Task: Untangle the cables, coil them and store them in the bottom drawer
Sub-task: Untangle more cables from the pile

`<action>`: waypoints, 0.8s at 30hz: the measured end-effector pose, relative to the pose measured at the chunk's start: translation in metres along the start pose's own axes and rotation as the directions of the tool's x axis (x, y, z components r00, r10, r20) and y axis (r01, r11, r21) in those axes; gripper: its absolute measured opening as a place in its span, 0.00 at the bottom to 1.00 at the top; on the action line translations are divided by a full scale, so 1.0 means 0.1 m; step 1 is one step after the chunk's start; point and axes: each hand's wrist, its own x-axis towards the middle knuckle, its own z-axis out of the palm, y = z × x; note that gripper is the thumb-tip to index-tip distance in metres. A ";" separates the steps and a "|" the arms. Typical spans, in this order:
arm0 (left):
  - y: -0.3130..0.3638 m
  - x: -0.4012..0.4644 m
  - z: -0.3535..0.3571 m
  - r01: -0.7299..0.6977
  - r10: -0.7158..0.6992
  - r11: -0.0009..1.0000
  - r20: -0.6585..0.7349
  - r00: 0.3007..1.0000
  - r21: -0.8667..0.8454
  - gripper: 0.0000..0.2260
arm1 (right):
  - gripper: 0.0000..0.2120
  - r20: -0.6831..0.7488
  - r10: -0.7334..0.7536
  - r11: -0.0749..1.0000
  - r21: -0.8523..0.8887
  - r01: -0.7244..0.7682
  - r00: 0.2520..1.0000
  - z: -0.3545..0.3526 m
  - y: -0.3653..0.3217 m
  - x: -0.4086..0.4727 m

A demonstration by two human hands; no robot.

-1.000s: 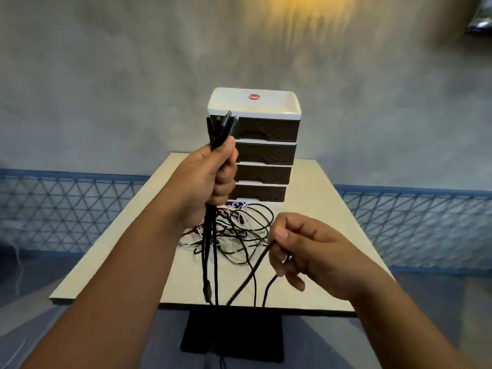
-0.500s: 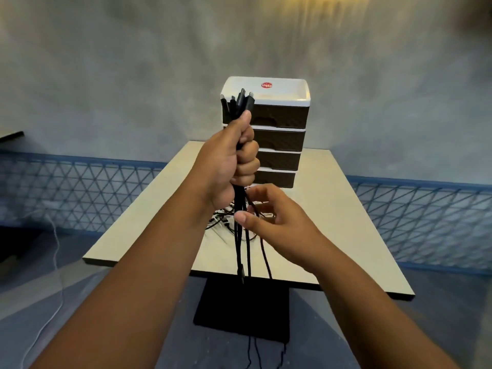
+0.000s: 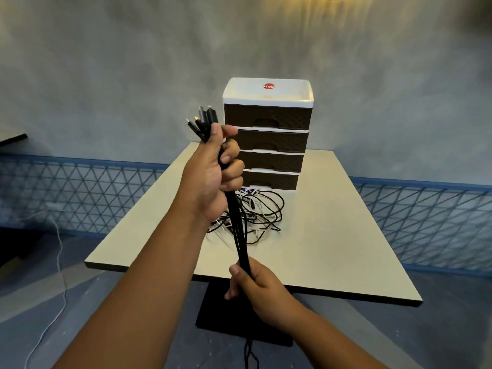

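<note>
Dim, cool scene — warm glow top right, wide-angle bending at soft, smeared edges.

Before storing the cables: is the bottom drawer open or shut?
Shut. The bottom drawer sits flush with the three drawers above it.

Both forearms are bare, no sleeves, rings or watch visible.

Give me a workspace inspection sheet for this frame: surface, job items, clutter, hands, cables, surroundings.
Surface: beige table, bare at the right.
Job's things: drawer unit, all four drawers closed.
Clutter: small printed packet at the unit's foot.
Grippers: left hand grips black cable bundle near plugs; right hand grips it lower.
Cables: tangled pile on table; white cable on floor.
Surroundings: grey wall, blue mesh railing.
</note>
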 end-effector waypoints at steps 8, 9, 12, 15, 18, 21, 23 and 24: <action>0.03 0.05 -0.31 0.069 -0.069 0.997 -0.016 0.997 -0.038 0.16 | 0.20 -0.018 -0.077 0.995 -0.069 0.075 0.997 -0.07 -0.23 0.36; 0.01 0.05 -0.34 0.081 -0.081 0.996 -0.010 0.997 -0.041 0.16 | 0.18 -0.024 -0.112 0.993 -0.047 0.111 0.993 -0.06 -0.30 0.42; 0.00 0.13 -0.48 0.102 -0.102 0.991 -0.001 0.995 -0.086 0.16 | 0.04 0.018 -0.119 0.993 -0.017 0.119 0.993 0.07 -0.32 0.58; 0.06 0.26 -0.72 0.088 -0.094 0.990 -0.050 0.994 -0.107 0.17 | 0.06 0.080 -0.027 0.999 -0.032 0.029 0.996 0.23 -0.11 0.70; 0.12 0.42 -1.04 0.080 -0.092 0.990 -0.105 0.990 -0.115 0.17 | 0.06 0.116 0.028 0.992 -0.123 -0.014 0.993 0.30 0.12 0.87; 0.17 0.61 -1.33 0.095 -0.110 0.989 -0.140 0.984 -0.110 0.17 | 0.18 0.088 0.095 0.984 -0.160 -0.080 0.992 0.31 0.21 1.10; 0.20 0.75 -1.53 0.109 -0.124 0.989 -0.158 0.980 -0.101 0.17 | 0.22 0.064 0.097 0.986 -0.145 -0.087 0.993 0.28 0.20 1.28; 0.21 0.81 -1.61 0.115 -0.130 0.989 -0.167 0.977 -0.094 0.17 | 0.21 0.050 0.083 0.986 -0.147 -0.075 0.995 0.25 0.17 1.35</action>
